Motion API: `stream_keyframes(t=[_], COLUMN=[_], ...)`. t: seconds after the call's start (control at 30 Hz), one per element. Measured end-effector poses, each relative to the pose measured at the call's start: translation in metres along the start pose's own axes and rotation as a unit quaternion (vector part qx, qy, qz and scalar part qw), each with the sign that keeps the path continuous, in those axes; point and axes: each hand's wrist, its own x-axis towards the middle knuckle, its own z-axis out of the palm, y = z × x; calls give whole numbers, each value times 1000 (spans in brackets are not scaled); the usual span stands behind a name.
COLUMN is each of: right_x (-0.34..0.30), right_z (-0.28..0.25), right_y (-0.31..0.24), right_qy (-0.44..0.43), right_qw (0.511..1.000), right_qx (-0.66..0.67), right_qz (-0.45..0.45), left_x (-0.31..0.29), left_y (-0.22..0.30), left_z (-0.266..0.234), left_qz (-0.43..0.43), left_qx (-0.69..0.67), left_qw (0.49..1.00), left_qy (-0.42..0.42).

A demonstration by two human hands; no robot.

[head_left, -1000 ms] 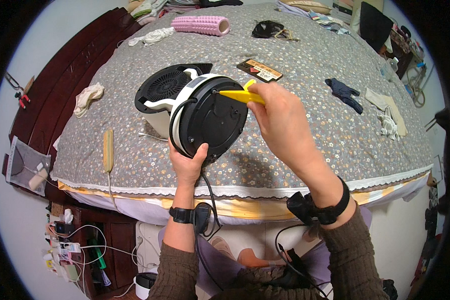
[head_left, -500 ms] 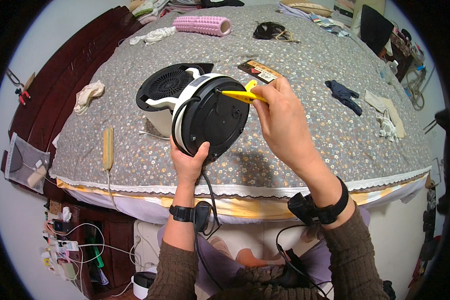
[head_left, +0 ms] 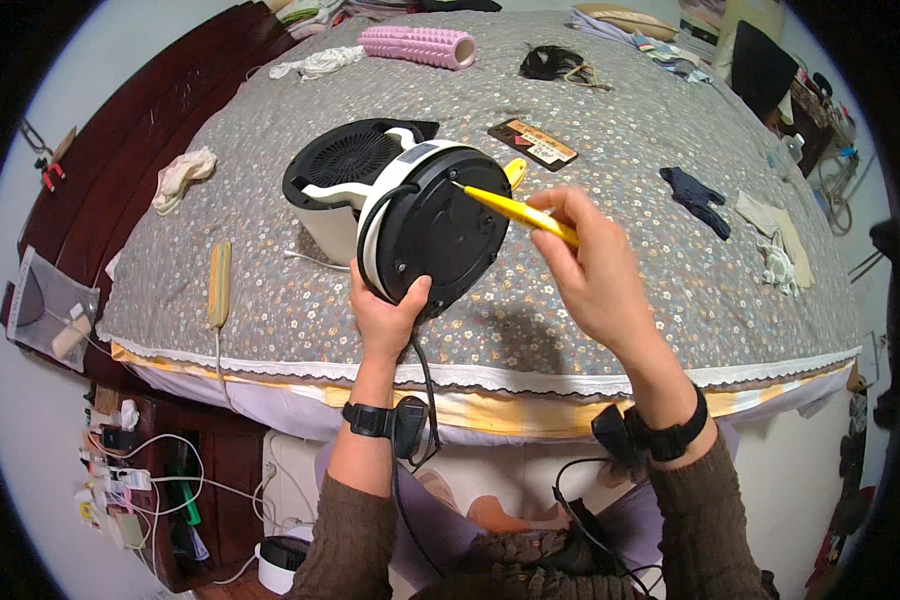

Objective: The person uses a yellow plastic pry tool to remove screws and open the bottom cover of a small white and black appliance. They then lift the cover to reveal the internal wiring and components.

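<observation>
— What's your left hand [head_left: 388, 318] doing?

— You've got it clamped on the lower rim of the round appliance [head_left: 432, 232]: thumb on the black underside, fingers curled out of sight behind the white edge. You hold it tipped up on its side above the bed [head_left: 610, 130], black base facing you.

— And the right hand [head_left: 598, 268]?

— Pinched shut around the handle of a yellow screwdriver [head_left: 515, 209]. The tip meets the black base near its upper right edge. The cord [head_left: 425, 375] hangs from the appliance past your left wrist.

— What's right behind it?

— A second part of the appliance [head_left: 342, 178], white with a black grille on top, stands on the flowered bedcover, just behind and to the left. A dark flat packet [head_left: 532, 144] lies beyond your screwdriver.

— Farther out?

— A pink ridged roller [head_left: 417, 45] near the far edge, a dark glove [head_left: 697, 195] to your right, and a yellowish handset [head_left: 218, 284] on its cable to your left, near the lace-trimmed edge.
</observation>
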Motion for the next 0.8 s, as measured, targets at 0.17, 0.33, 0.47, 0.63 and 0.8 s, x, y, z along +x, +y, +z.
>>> stream_keyframes(t=[0.17,0.33,0.47,0.63,0.8], right_x=[-25,-38,-43,-45,-46], right_z=[18,26,30,36,42], right_y=[-9,-16,-17,-15,-15], right_qy=[-117,-162,-167,-162,-157], right_qw=[987,980,979,979,981], right_qx=[85,69,56,65,75], right_qz=[74,95,98,105,88], left_x=[1,0,2,1,1], left_y=[-1,2,2,1,-2], left_z=[0,-2,-4,-3,-3], left_qz=[-5,7,13,10,11], left_qx=[-3,41,45,39,34], left_qw=[1000,999,999,999,999], left_qy=[1,4,-7,-1,-1])
